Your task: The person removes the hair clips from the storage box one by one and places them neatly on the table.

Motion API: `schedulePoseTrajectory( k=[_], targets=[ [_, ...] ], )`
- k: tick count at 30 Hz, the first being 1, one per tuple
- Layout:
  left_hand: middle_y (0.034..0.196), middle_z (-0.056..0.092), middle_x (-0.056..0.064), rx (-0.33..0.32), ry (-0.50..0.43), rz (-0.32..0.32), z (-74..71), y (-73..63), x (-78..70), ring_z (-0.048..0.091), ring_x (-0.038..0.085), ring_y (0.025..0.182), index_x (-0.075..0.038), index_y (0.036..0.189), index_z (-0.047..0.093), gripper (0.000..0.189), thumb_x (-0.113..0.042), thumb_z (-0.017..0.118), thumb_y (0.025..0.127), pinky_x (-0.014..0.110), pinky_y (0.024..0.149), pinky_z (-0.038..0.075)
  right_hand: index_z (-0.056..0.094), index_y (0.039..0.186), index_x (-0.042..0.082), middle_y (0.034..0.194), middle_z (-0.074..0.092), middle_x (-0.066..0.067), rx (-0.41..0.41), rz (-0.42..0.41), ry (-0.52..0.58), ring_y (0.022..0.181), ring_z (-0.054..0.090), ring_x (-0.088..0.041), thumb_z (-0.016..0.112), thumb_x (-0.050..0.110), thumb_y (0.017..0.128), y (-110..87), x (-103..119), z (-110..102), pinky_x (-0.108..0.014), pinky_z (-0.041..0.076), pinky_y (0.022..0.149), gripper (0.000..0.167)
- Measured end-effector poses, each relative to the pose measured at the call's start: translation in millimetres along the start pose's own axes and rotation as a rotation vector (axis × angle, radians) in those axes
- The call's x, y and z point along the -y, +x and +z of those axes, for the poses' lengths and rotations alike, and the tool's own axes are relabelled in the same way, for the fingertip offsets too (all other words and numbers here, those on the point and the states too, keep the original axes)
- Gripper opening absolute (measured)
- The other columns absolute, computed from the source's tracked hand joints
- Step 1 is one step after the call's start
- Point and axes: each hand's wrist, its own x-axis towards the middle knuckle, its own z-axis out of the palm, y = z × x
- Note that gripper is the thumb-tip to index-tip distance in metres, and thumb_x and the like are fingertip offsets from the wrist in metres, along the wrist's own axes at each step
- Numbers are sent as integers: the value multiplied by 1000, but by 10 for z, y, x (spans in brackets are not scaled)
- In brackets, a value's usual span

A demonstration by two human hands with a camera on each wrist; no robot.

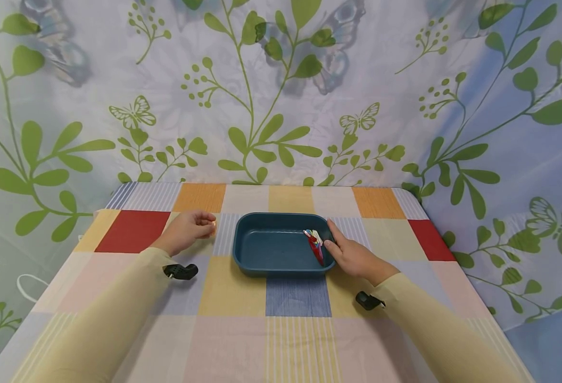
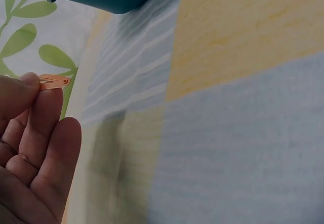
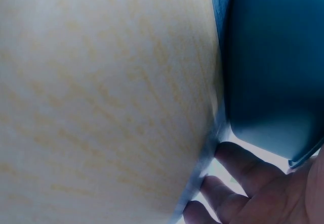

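Note:
My left hand point(image 1: 188, 230) pinches a small orange snap hair clip point(image 2: 54, 81) between thumb and forefinger, to the left of the blue tray. The clip's end pokes out past the fingertips in the left wrist view. The deep blue tray point(image 1: 247, 268) lies on the table, rectangular with rounded corners. At its right end, my right hand point(image 1: 353, 254) holds the side, with the thumb at the rim and the fingers along the outside. Inside the tray, against the right end, lie several hair clips point(image 1: 315, 247) in red, white and other colours, partly overlapping.
A patchwork-patterned cloth point(image 1: 228, 340) covers the table. Behind and beside it hang curtains point(image 1: 281, 96) printed with green leaves and butterflies. A white cable loop point(image 1: 24, 287) shows at the table's left edge. Black wrist cameras point(image 1: 180, 271) sit on both sleeves.

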Motion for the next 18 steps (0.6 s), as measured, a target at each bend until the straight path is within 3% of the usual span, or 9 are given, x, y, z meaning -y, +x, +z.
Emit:
schedulePoseTrajectory(
  k=[12, 18],
  targets=[
    [108, 74, 10, 8, 141, -54, 102, 91, 47, 63, 18, 89, -3, 125, 69, 35, -20, 75, 96, 28, 70, 52, -1, 170, 10, 161, 42, -32, -1, -10, 7, 143, 49, -51, 30, 49, 115, 9, -9, -1, -64, 36, 119, 74],
    [105, 76, 7, 2, 227, -43, 146, 105, 82, 66, 19, 97, -4, 122, 72, 30, -21, 75, 97, 29, 87, 52, -2, 170, 12, 163, 39, -30, 8, 0, 13, 145, 48, -50, 30, 50, 114, 3, 0, -5, -64, 35, 119, 75]
  ],
)
